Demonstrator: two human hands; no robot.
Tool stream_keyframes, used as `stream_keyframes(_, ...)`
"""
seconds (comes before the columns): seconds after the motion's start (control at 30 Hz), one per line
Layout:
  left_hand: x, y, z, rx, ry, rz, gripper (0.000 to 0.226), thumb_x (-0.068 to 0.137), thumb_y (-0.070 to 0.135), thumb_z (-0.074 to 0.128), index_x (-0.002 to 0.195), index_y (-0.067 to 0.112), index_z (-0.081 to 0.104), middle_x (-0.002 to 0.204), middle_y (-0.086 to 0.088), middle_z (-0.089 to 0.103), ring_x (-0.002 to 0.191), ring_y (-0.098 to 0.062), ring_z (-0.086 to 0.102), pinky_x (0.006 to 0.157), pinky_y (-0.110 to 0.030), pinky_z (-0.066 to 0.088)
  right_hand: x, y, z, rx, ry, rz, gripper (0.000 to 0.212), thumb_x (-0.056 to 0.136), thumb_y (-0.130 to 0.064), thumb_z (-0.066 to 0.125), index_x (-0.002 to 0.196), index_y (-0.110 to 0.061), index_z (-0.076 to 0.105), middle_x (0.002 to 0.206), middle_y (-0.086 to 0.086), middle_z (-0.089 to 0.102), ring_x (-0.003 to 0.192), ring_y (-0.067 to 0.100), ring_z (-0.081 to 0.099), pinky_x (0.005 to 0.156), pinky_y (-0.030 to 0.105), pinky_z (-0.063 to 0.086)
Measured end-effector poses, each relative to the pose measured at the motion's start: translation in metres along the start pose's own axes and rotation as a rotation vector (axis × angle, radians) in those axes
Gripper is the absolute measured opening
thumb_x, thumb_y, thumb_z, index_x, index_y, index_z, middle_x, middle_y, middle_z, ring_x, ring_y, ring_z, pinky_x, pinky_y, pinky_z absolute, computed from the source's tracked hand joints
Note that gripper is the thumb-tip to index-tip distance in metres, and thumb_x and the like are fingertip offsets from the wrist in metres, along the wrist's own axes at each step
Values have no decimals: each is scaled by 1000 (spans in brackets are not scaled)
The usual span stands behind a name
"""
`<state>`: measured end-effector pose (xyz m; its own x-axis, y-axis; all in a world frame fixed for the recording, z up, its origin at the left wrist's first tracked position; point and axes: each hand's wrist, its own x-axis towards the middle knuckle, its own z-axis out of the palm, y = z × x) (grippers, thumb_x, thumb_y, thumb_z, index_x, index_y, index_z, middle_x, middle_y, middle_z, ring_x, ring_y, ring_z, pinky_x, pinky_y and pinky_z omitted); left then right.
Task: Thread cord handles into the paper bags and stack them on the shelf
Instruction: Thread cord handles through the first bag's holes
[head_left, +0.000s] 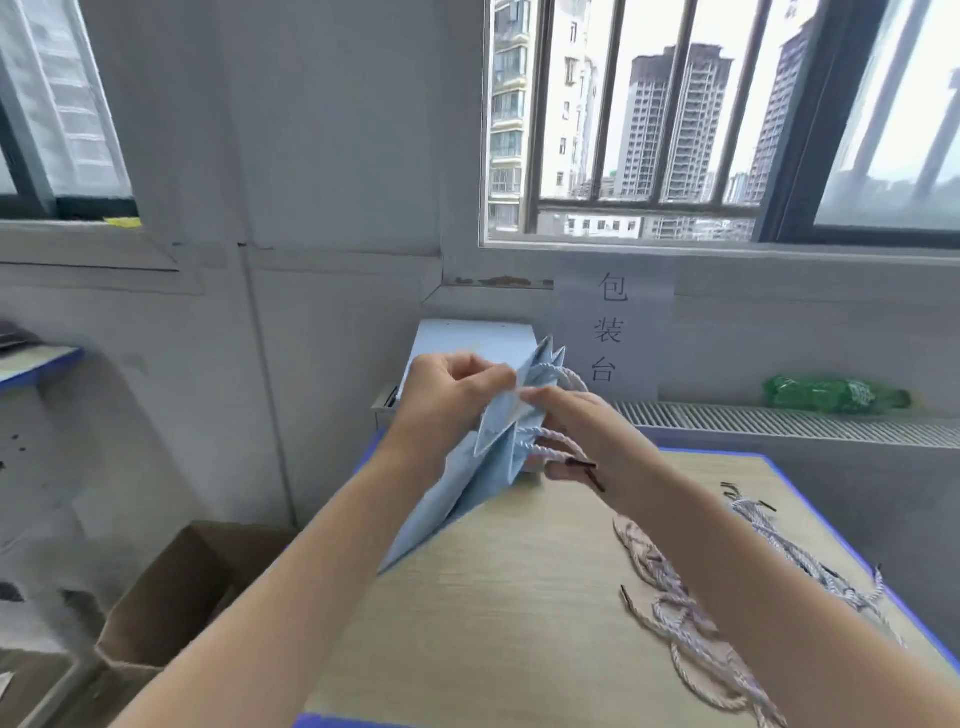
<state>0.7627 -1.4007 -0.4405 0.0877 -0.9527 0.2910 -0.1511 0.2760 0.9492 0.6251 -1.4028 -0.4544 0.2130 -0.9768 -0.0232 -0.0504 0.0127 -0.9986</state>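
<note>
A folded light blue paper bag (467, 488) is held up above the far left part of the wooden table (519, 597), its mouth pointing up and away. My left hand (447, 395) pinches the bag's upper edge. My right hand (587, 431) pinches the same edge from the right, with a white twisted cord handle (550, 441) looping under its fingers; the cord's dark tip (587, 470) sticks out by the palm. A second cord loop (569, 376) shows above the right hand. Several loose white cords (691, 618) lie on the table's right side.
A stack of light blue bags (467, 338) stands behind the hands against the wall. An open cardboard box (171, 597) sits on the floor to the left. A green plastic bottle (831, 395) lies on the radiator ledge. A blue-edged shelf (36, 364) juts in at far left.
</note>
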Motion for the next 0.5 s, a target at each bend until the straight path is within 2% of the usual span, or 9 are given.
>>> stream_keyframes(0.03, 7, 13, -1, -48, -19, -16, 9, 79, 9, 67, 76, 4, 60, 62, -2, 49, 53, -7, 43, 46, -11, 35, 2, -17, -1, 18, -10, -37, 14, 91, -26, 54, 82, -16, 58, 67, 1, 55, 54, 14, 51, 53, 24, 37)
stream_keyframes(0.13, 29, 43, -3, -246, -127, -91, 25, 66, 17, 64, 86, 3, 58, 73, -11, 50, 58, -18, 49, 50, -20, 42, 11, -59, -6, 41, -57, -156, 11, 90, -23, 56, 89, -14, 61, 56, -1, 53, 48, 12, 45, 52, 23, 29)
stream_keyframes(0.23, 45, 58, 4, -408, -174, -158, 5, 80, 6, 60, 80, 2, 63, 76, -12, 49, 55, -18, 50, 48, -21, 49, 25, -83, -11, 41, 31, -175, 10, 91, -17, 55, 88, -15, 64, 42, -5, 44, 37, 7, 39, 48, 22, 25)
stream_keyframes(0.3, 53, 58, 8, -466, -197, -216, 12, 86, 7, 59, 74, 7, 63, 72, -8, 48, 53, -14, 50, 48, -19, 50, 28, -88, -17, 36, 51, -155, 8, 89, -17, 59, 82, -16, 63, 39, -7, 41, 34, 5, 37, 43, 19, 25)
stream_keyframes(0.37, 57, 55, 11, -525, -265, -257, 11, 88, 10, 60, 79, 8, 65, 71, -6, 51, 54, -13, 53, 50, -20, 53, 27, -87, -25, 43, 14, -158, 8, 81, -17, 67, 82, -13, 60, 42, -7, 43, 37, 5, 39, 43, 17, 27)
stream_keyframes(0.43, 62, 54, 12, -565, -317, -272, 9, 90, 9, 59, 85, 6, 66, 73, -6, 53, 59, -13, 53, 53, -21, 54, 26, -87, -34, 38, 12, -130, 16, 80, -20, 66, 90, -10, 58, 55, -1, 50, 47, 9, 43, 47, 18, 33)
stream_keyframes(0.5, 69, 51, 9, -550, -276, -240, 20, 92, 6, 56, 74, 6, 66, 66, -5, 48, 51, -10, 49, 47, -17, 51, 28, -89, -47, 5, 68, -110, 16, 83, -23, 65, 88, -10, 58, 60, 3, 47, 46, 10, 43, 45, 19, 33)
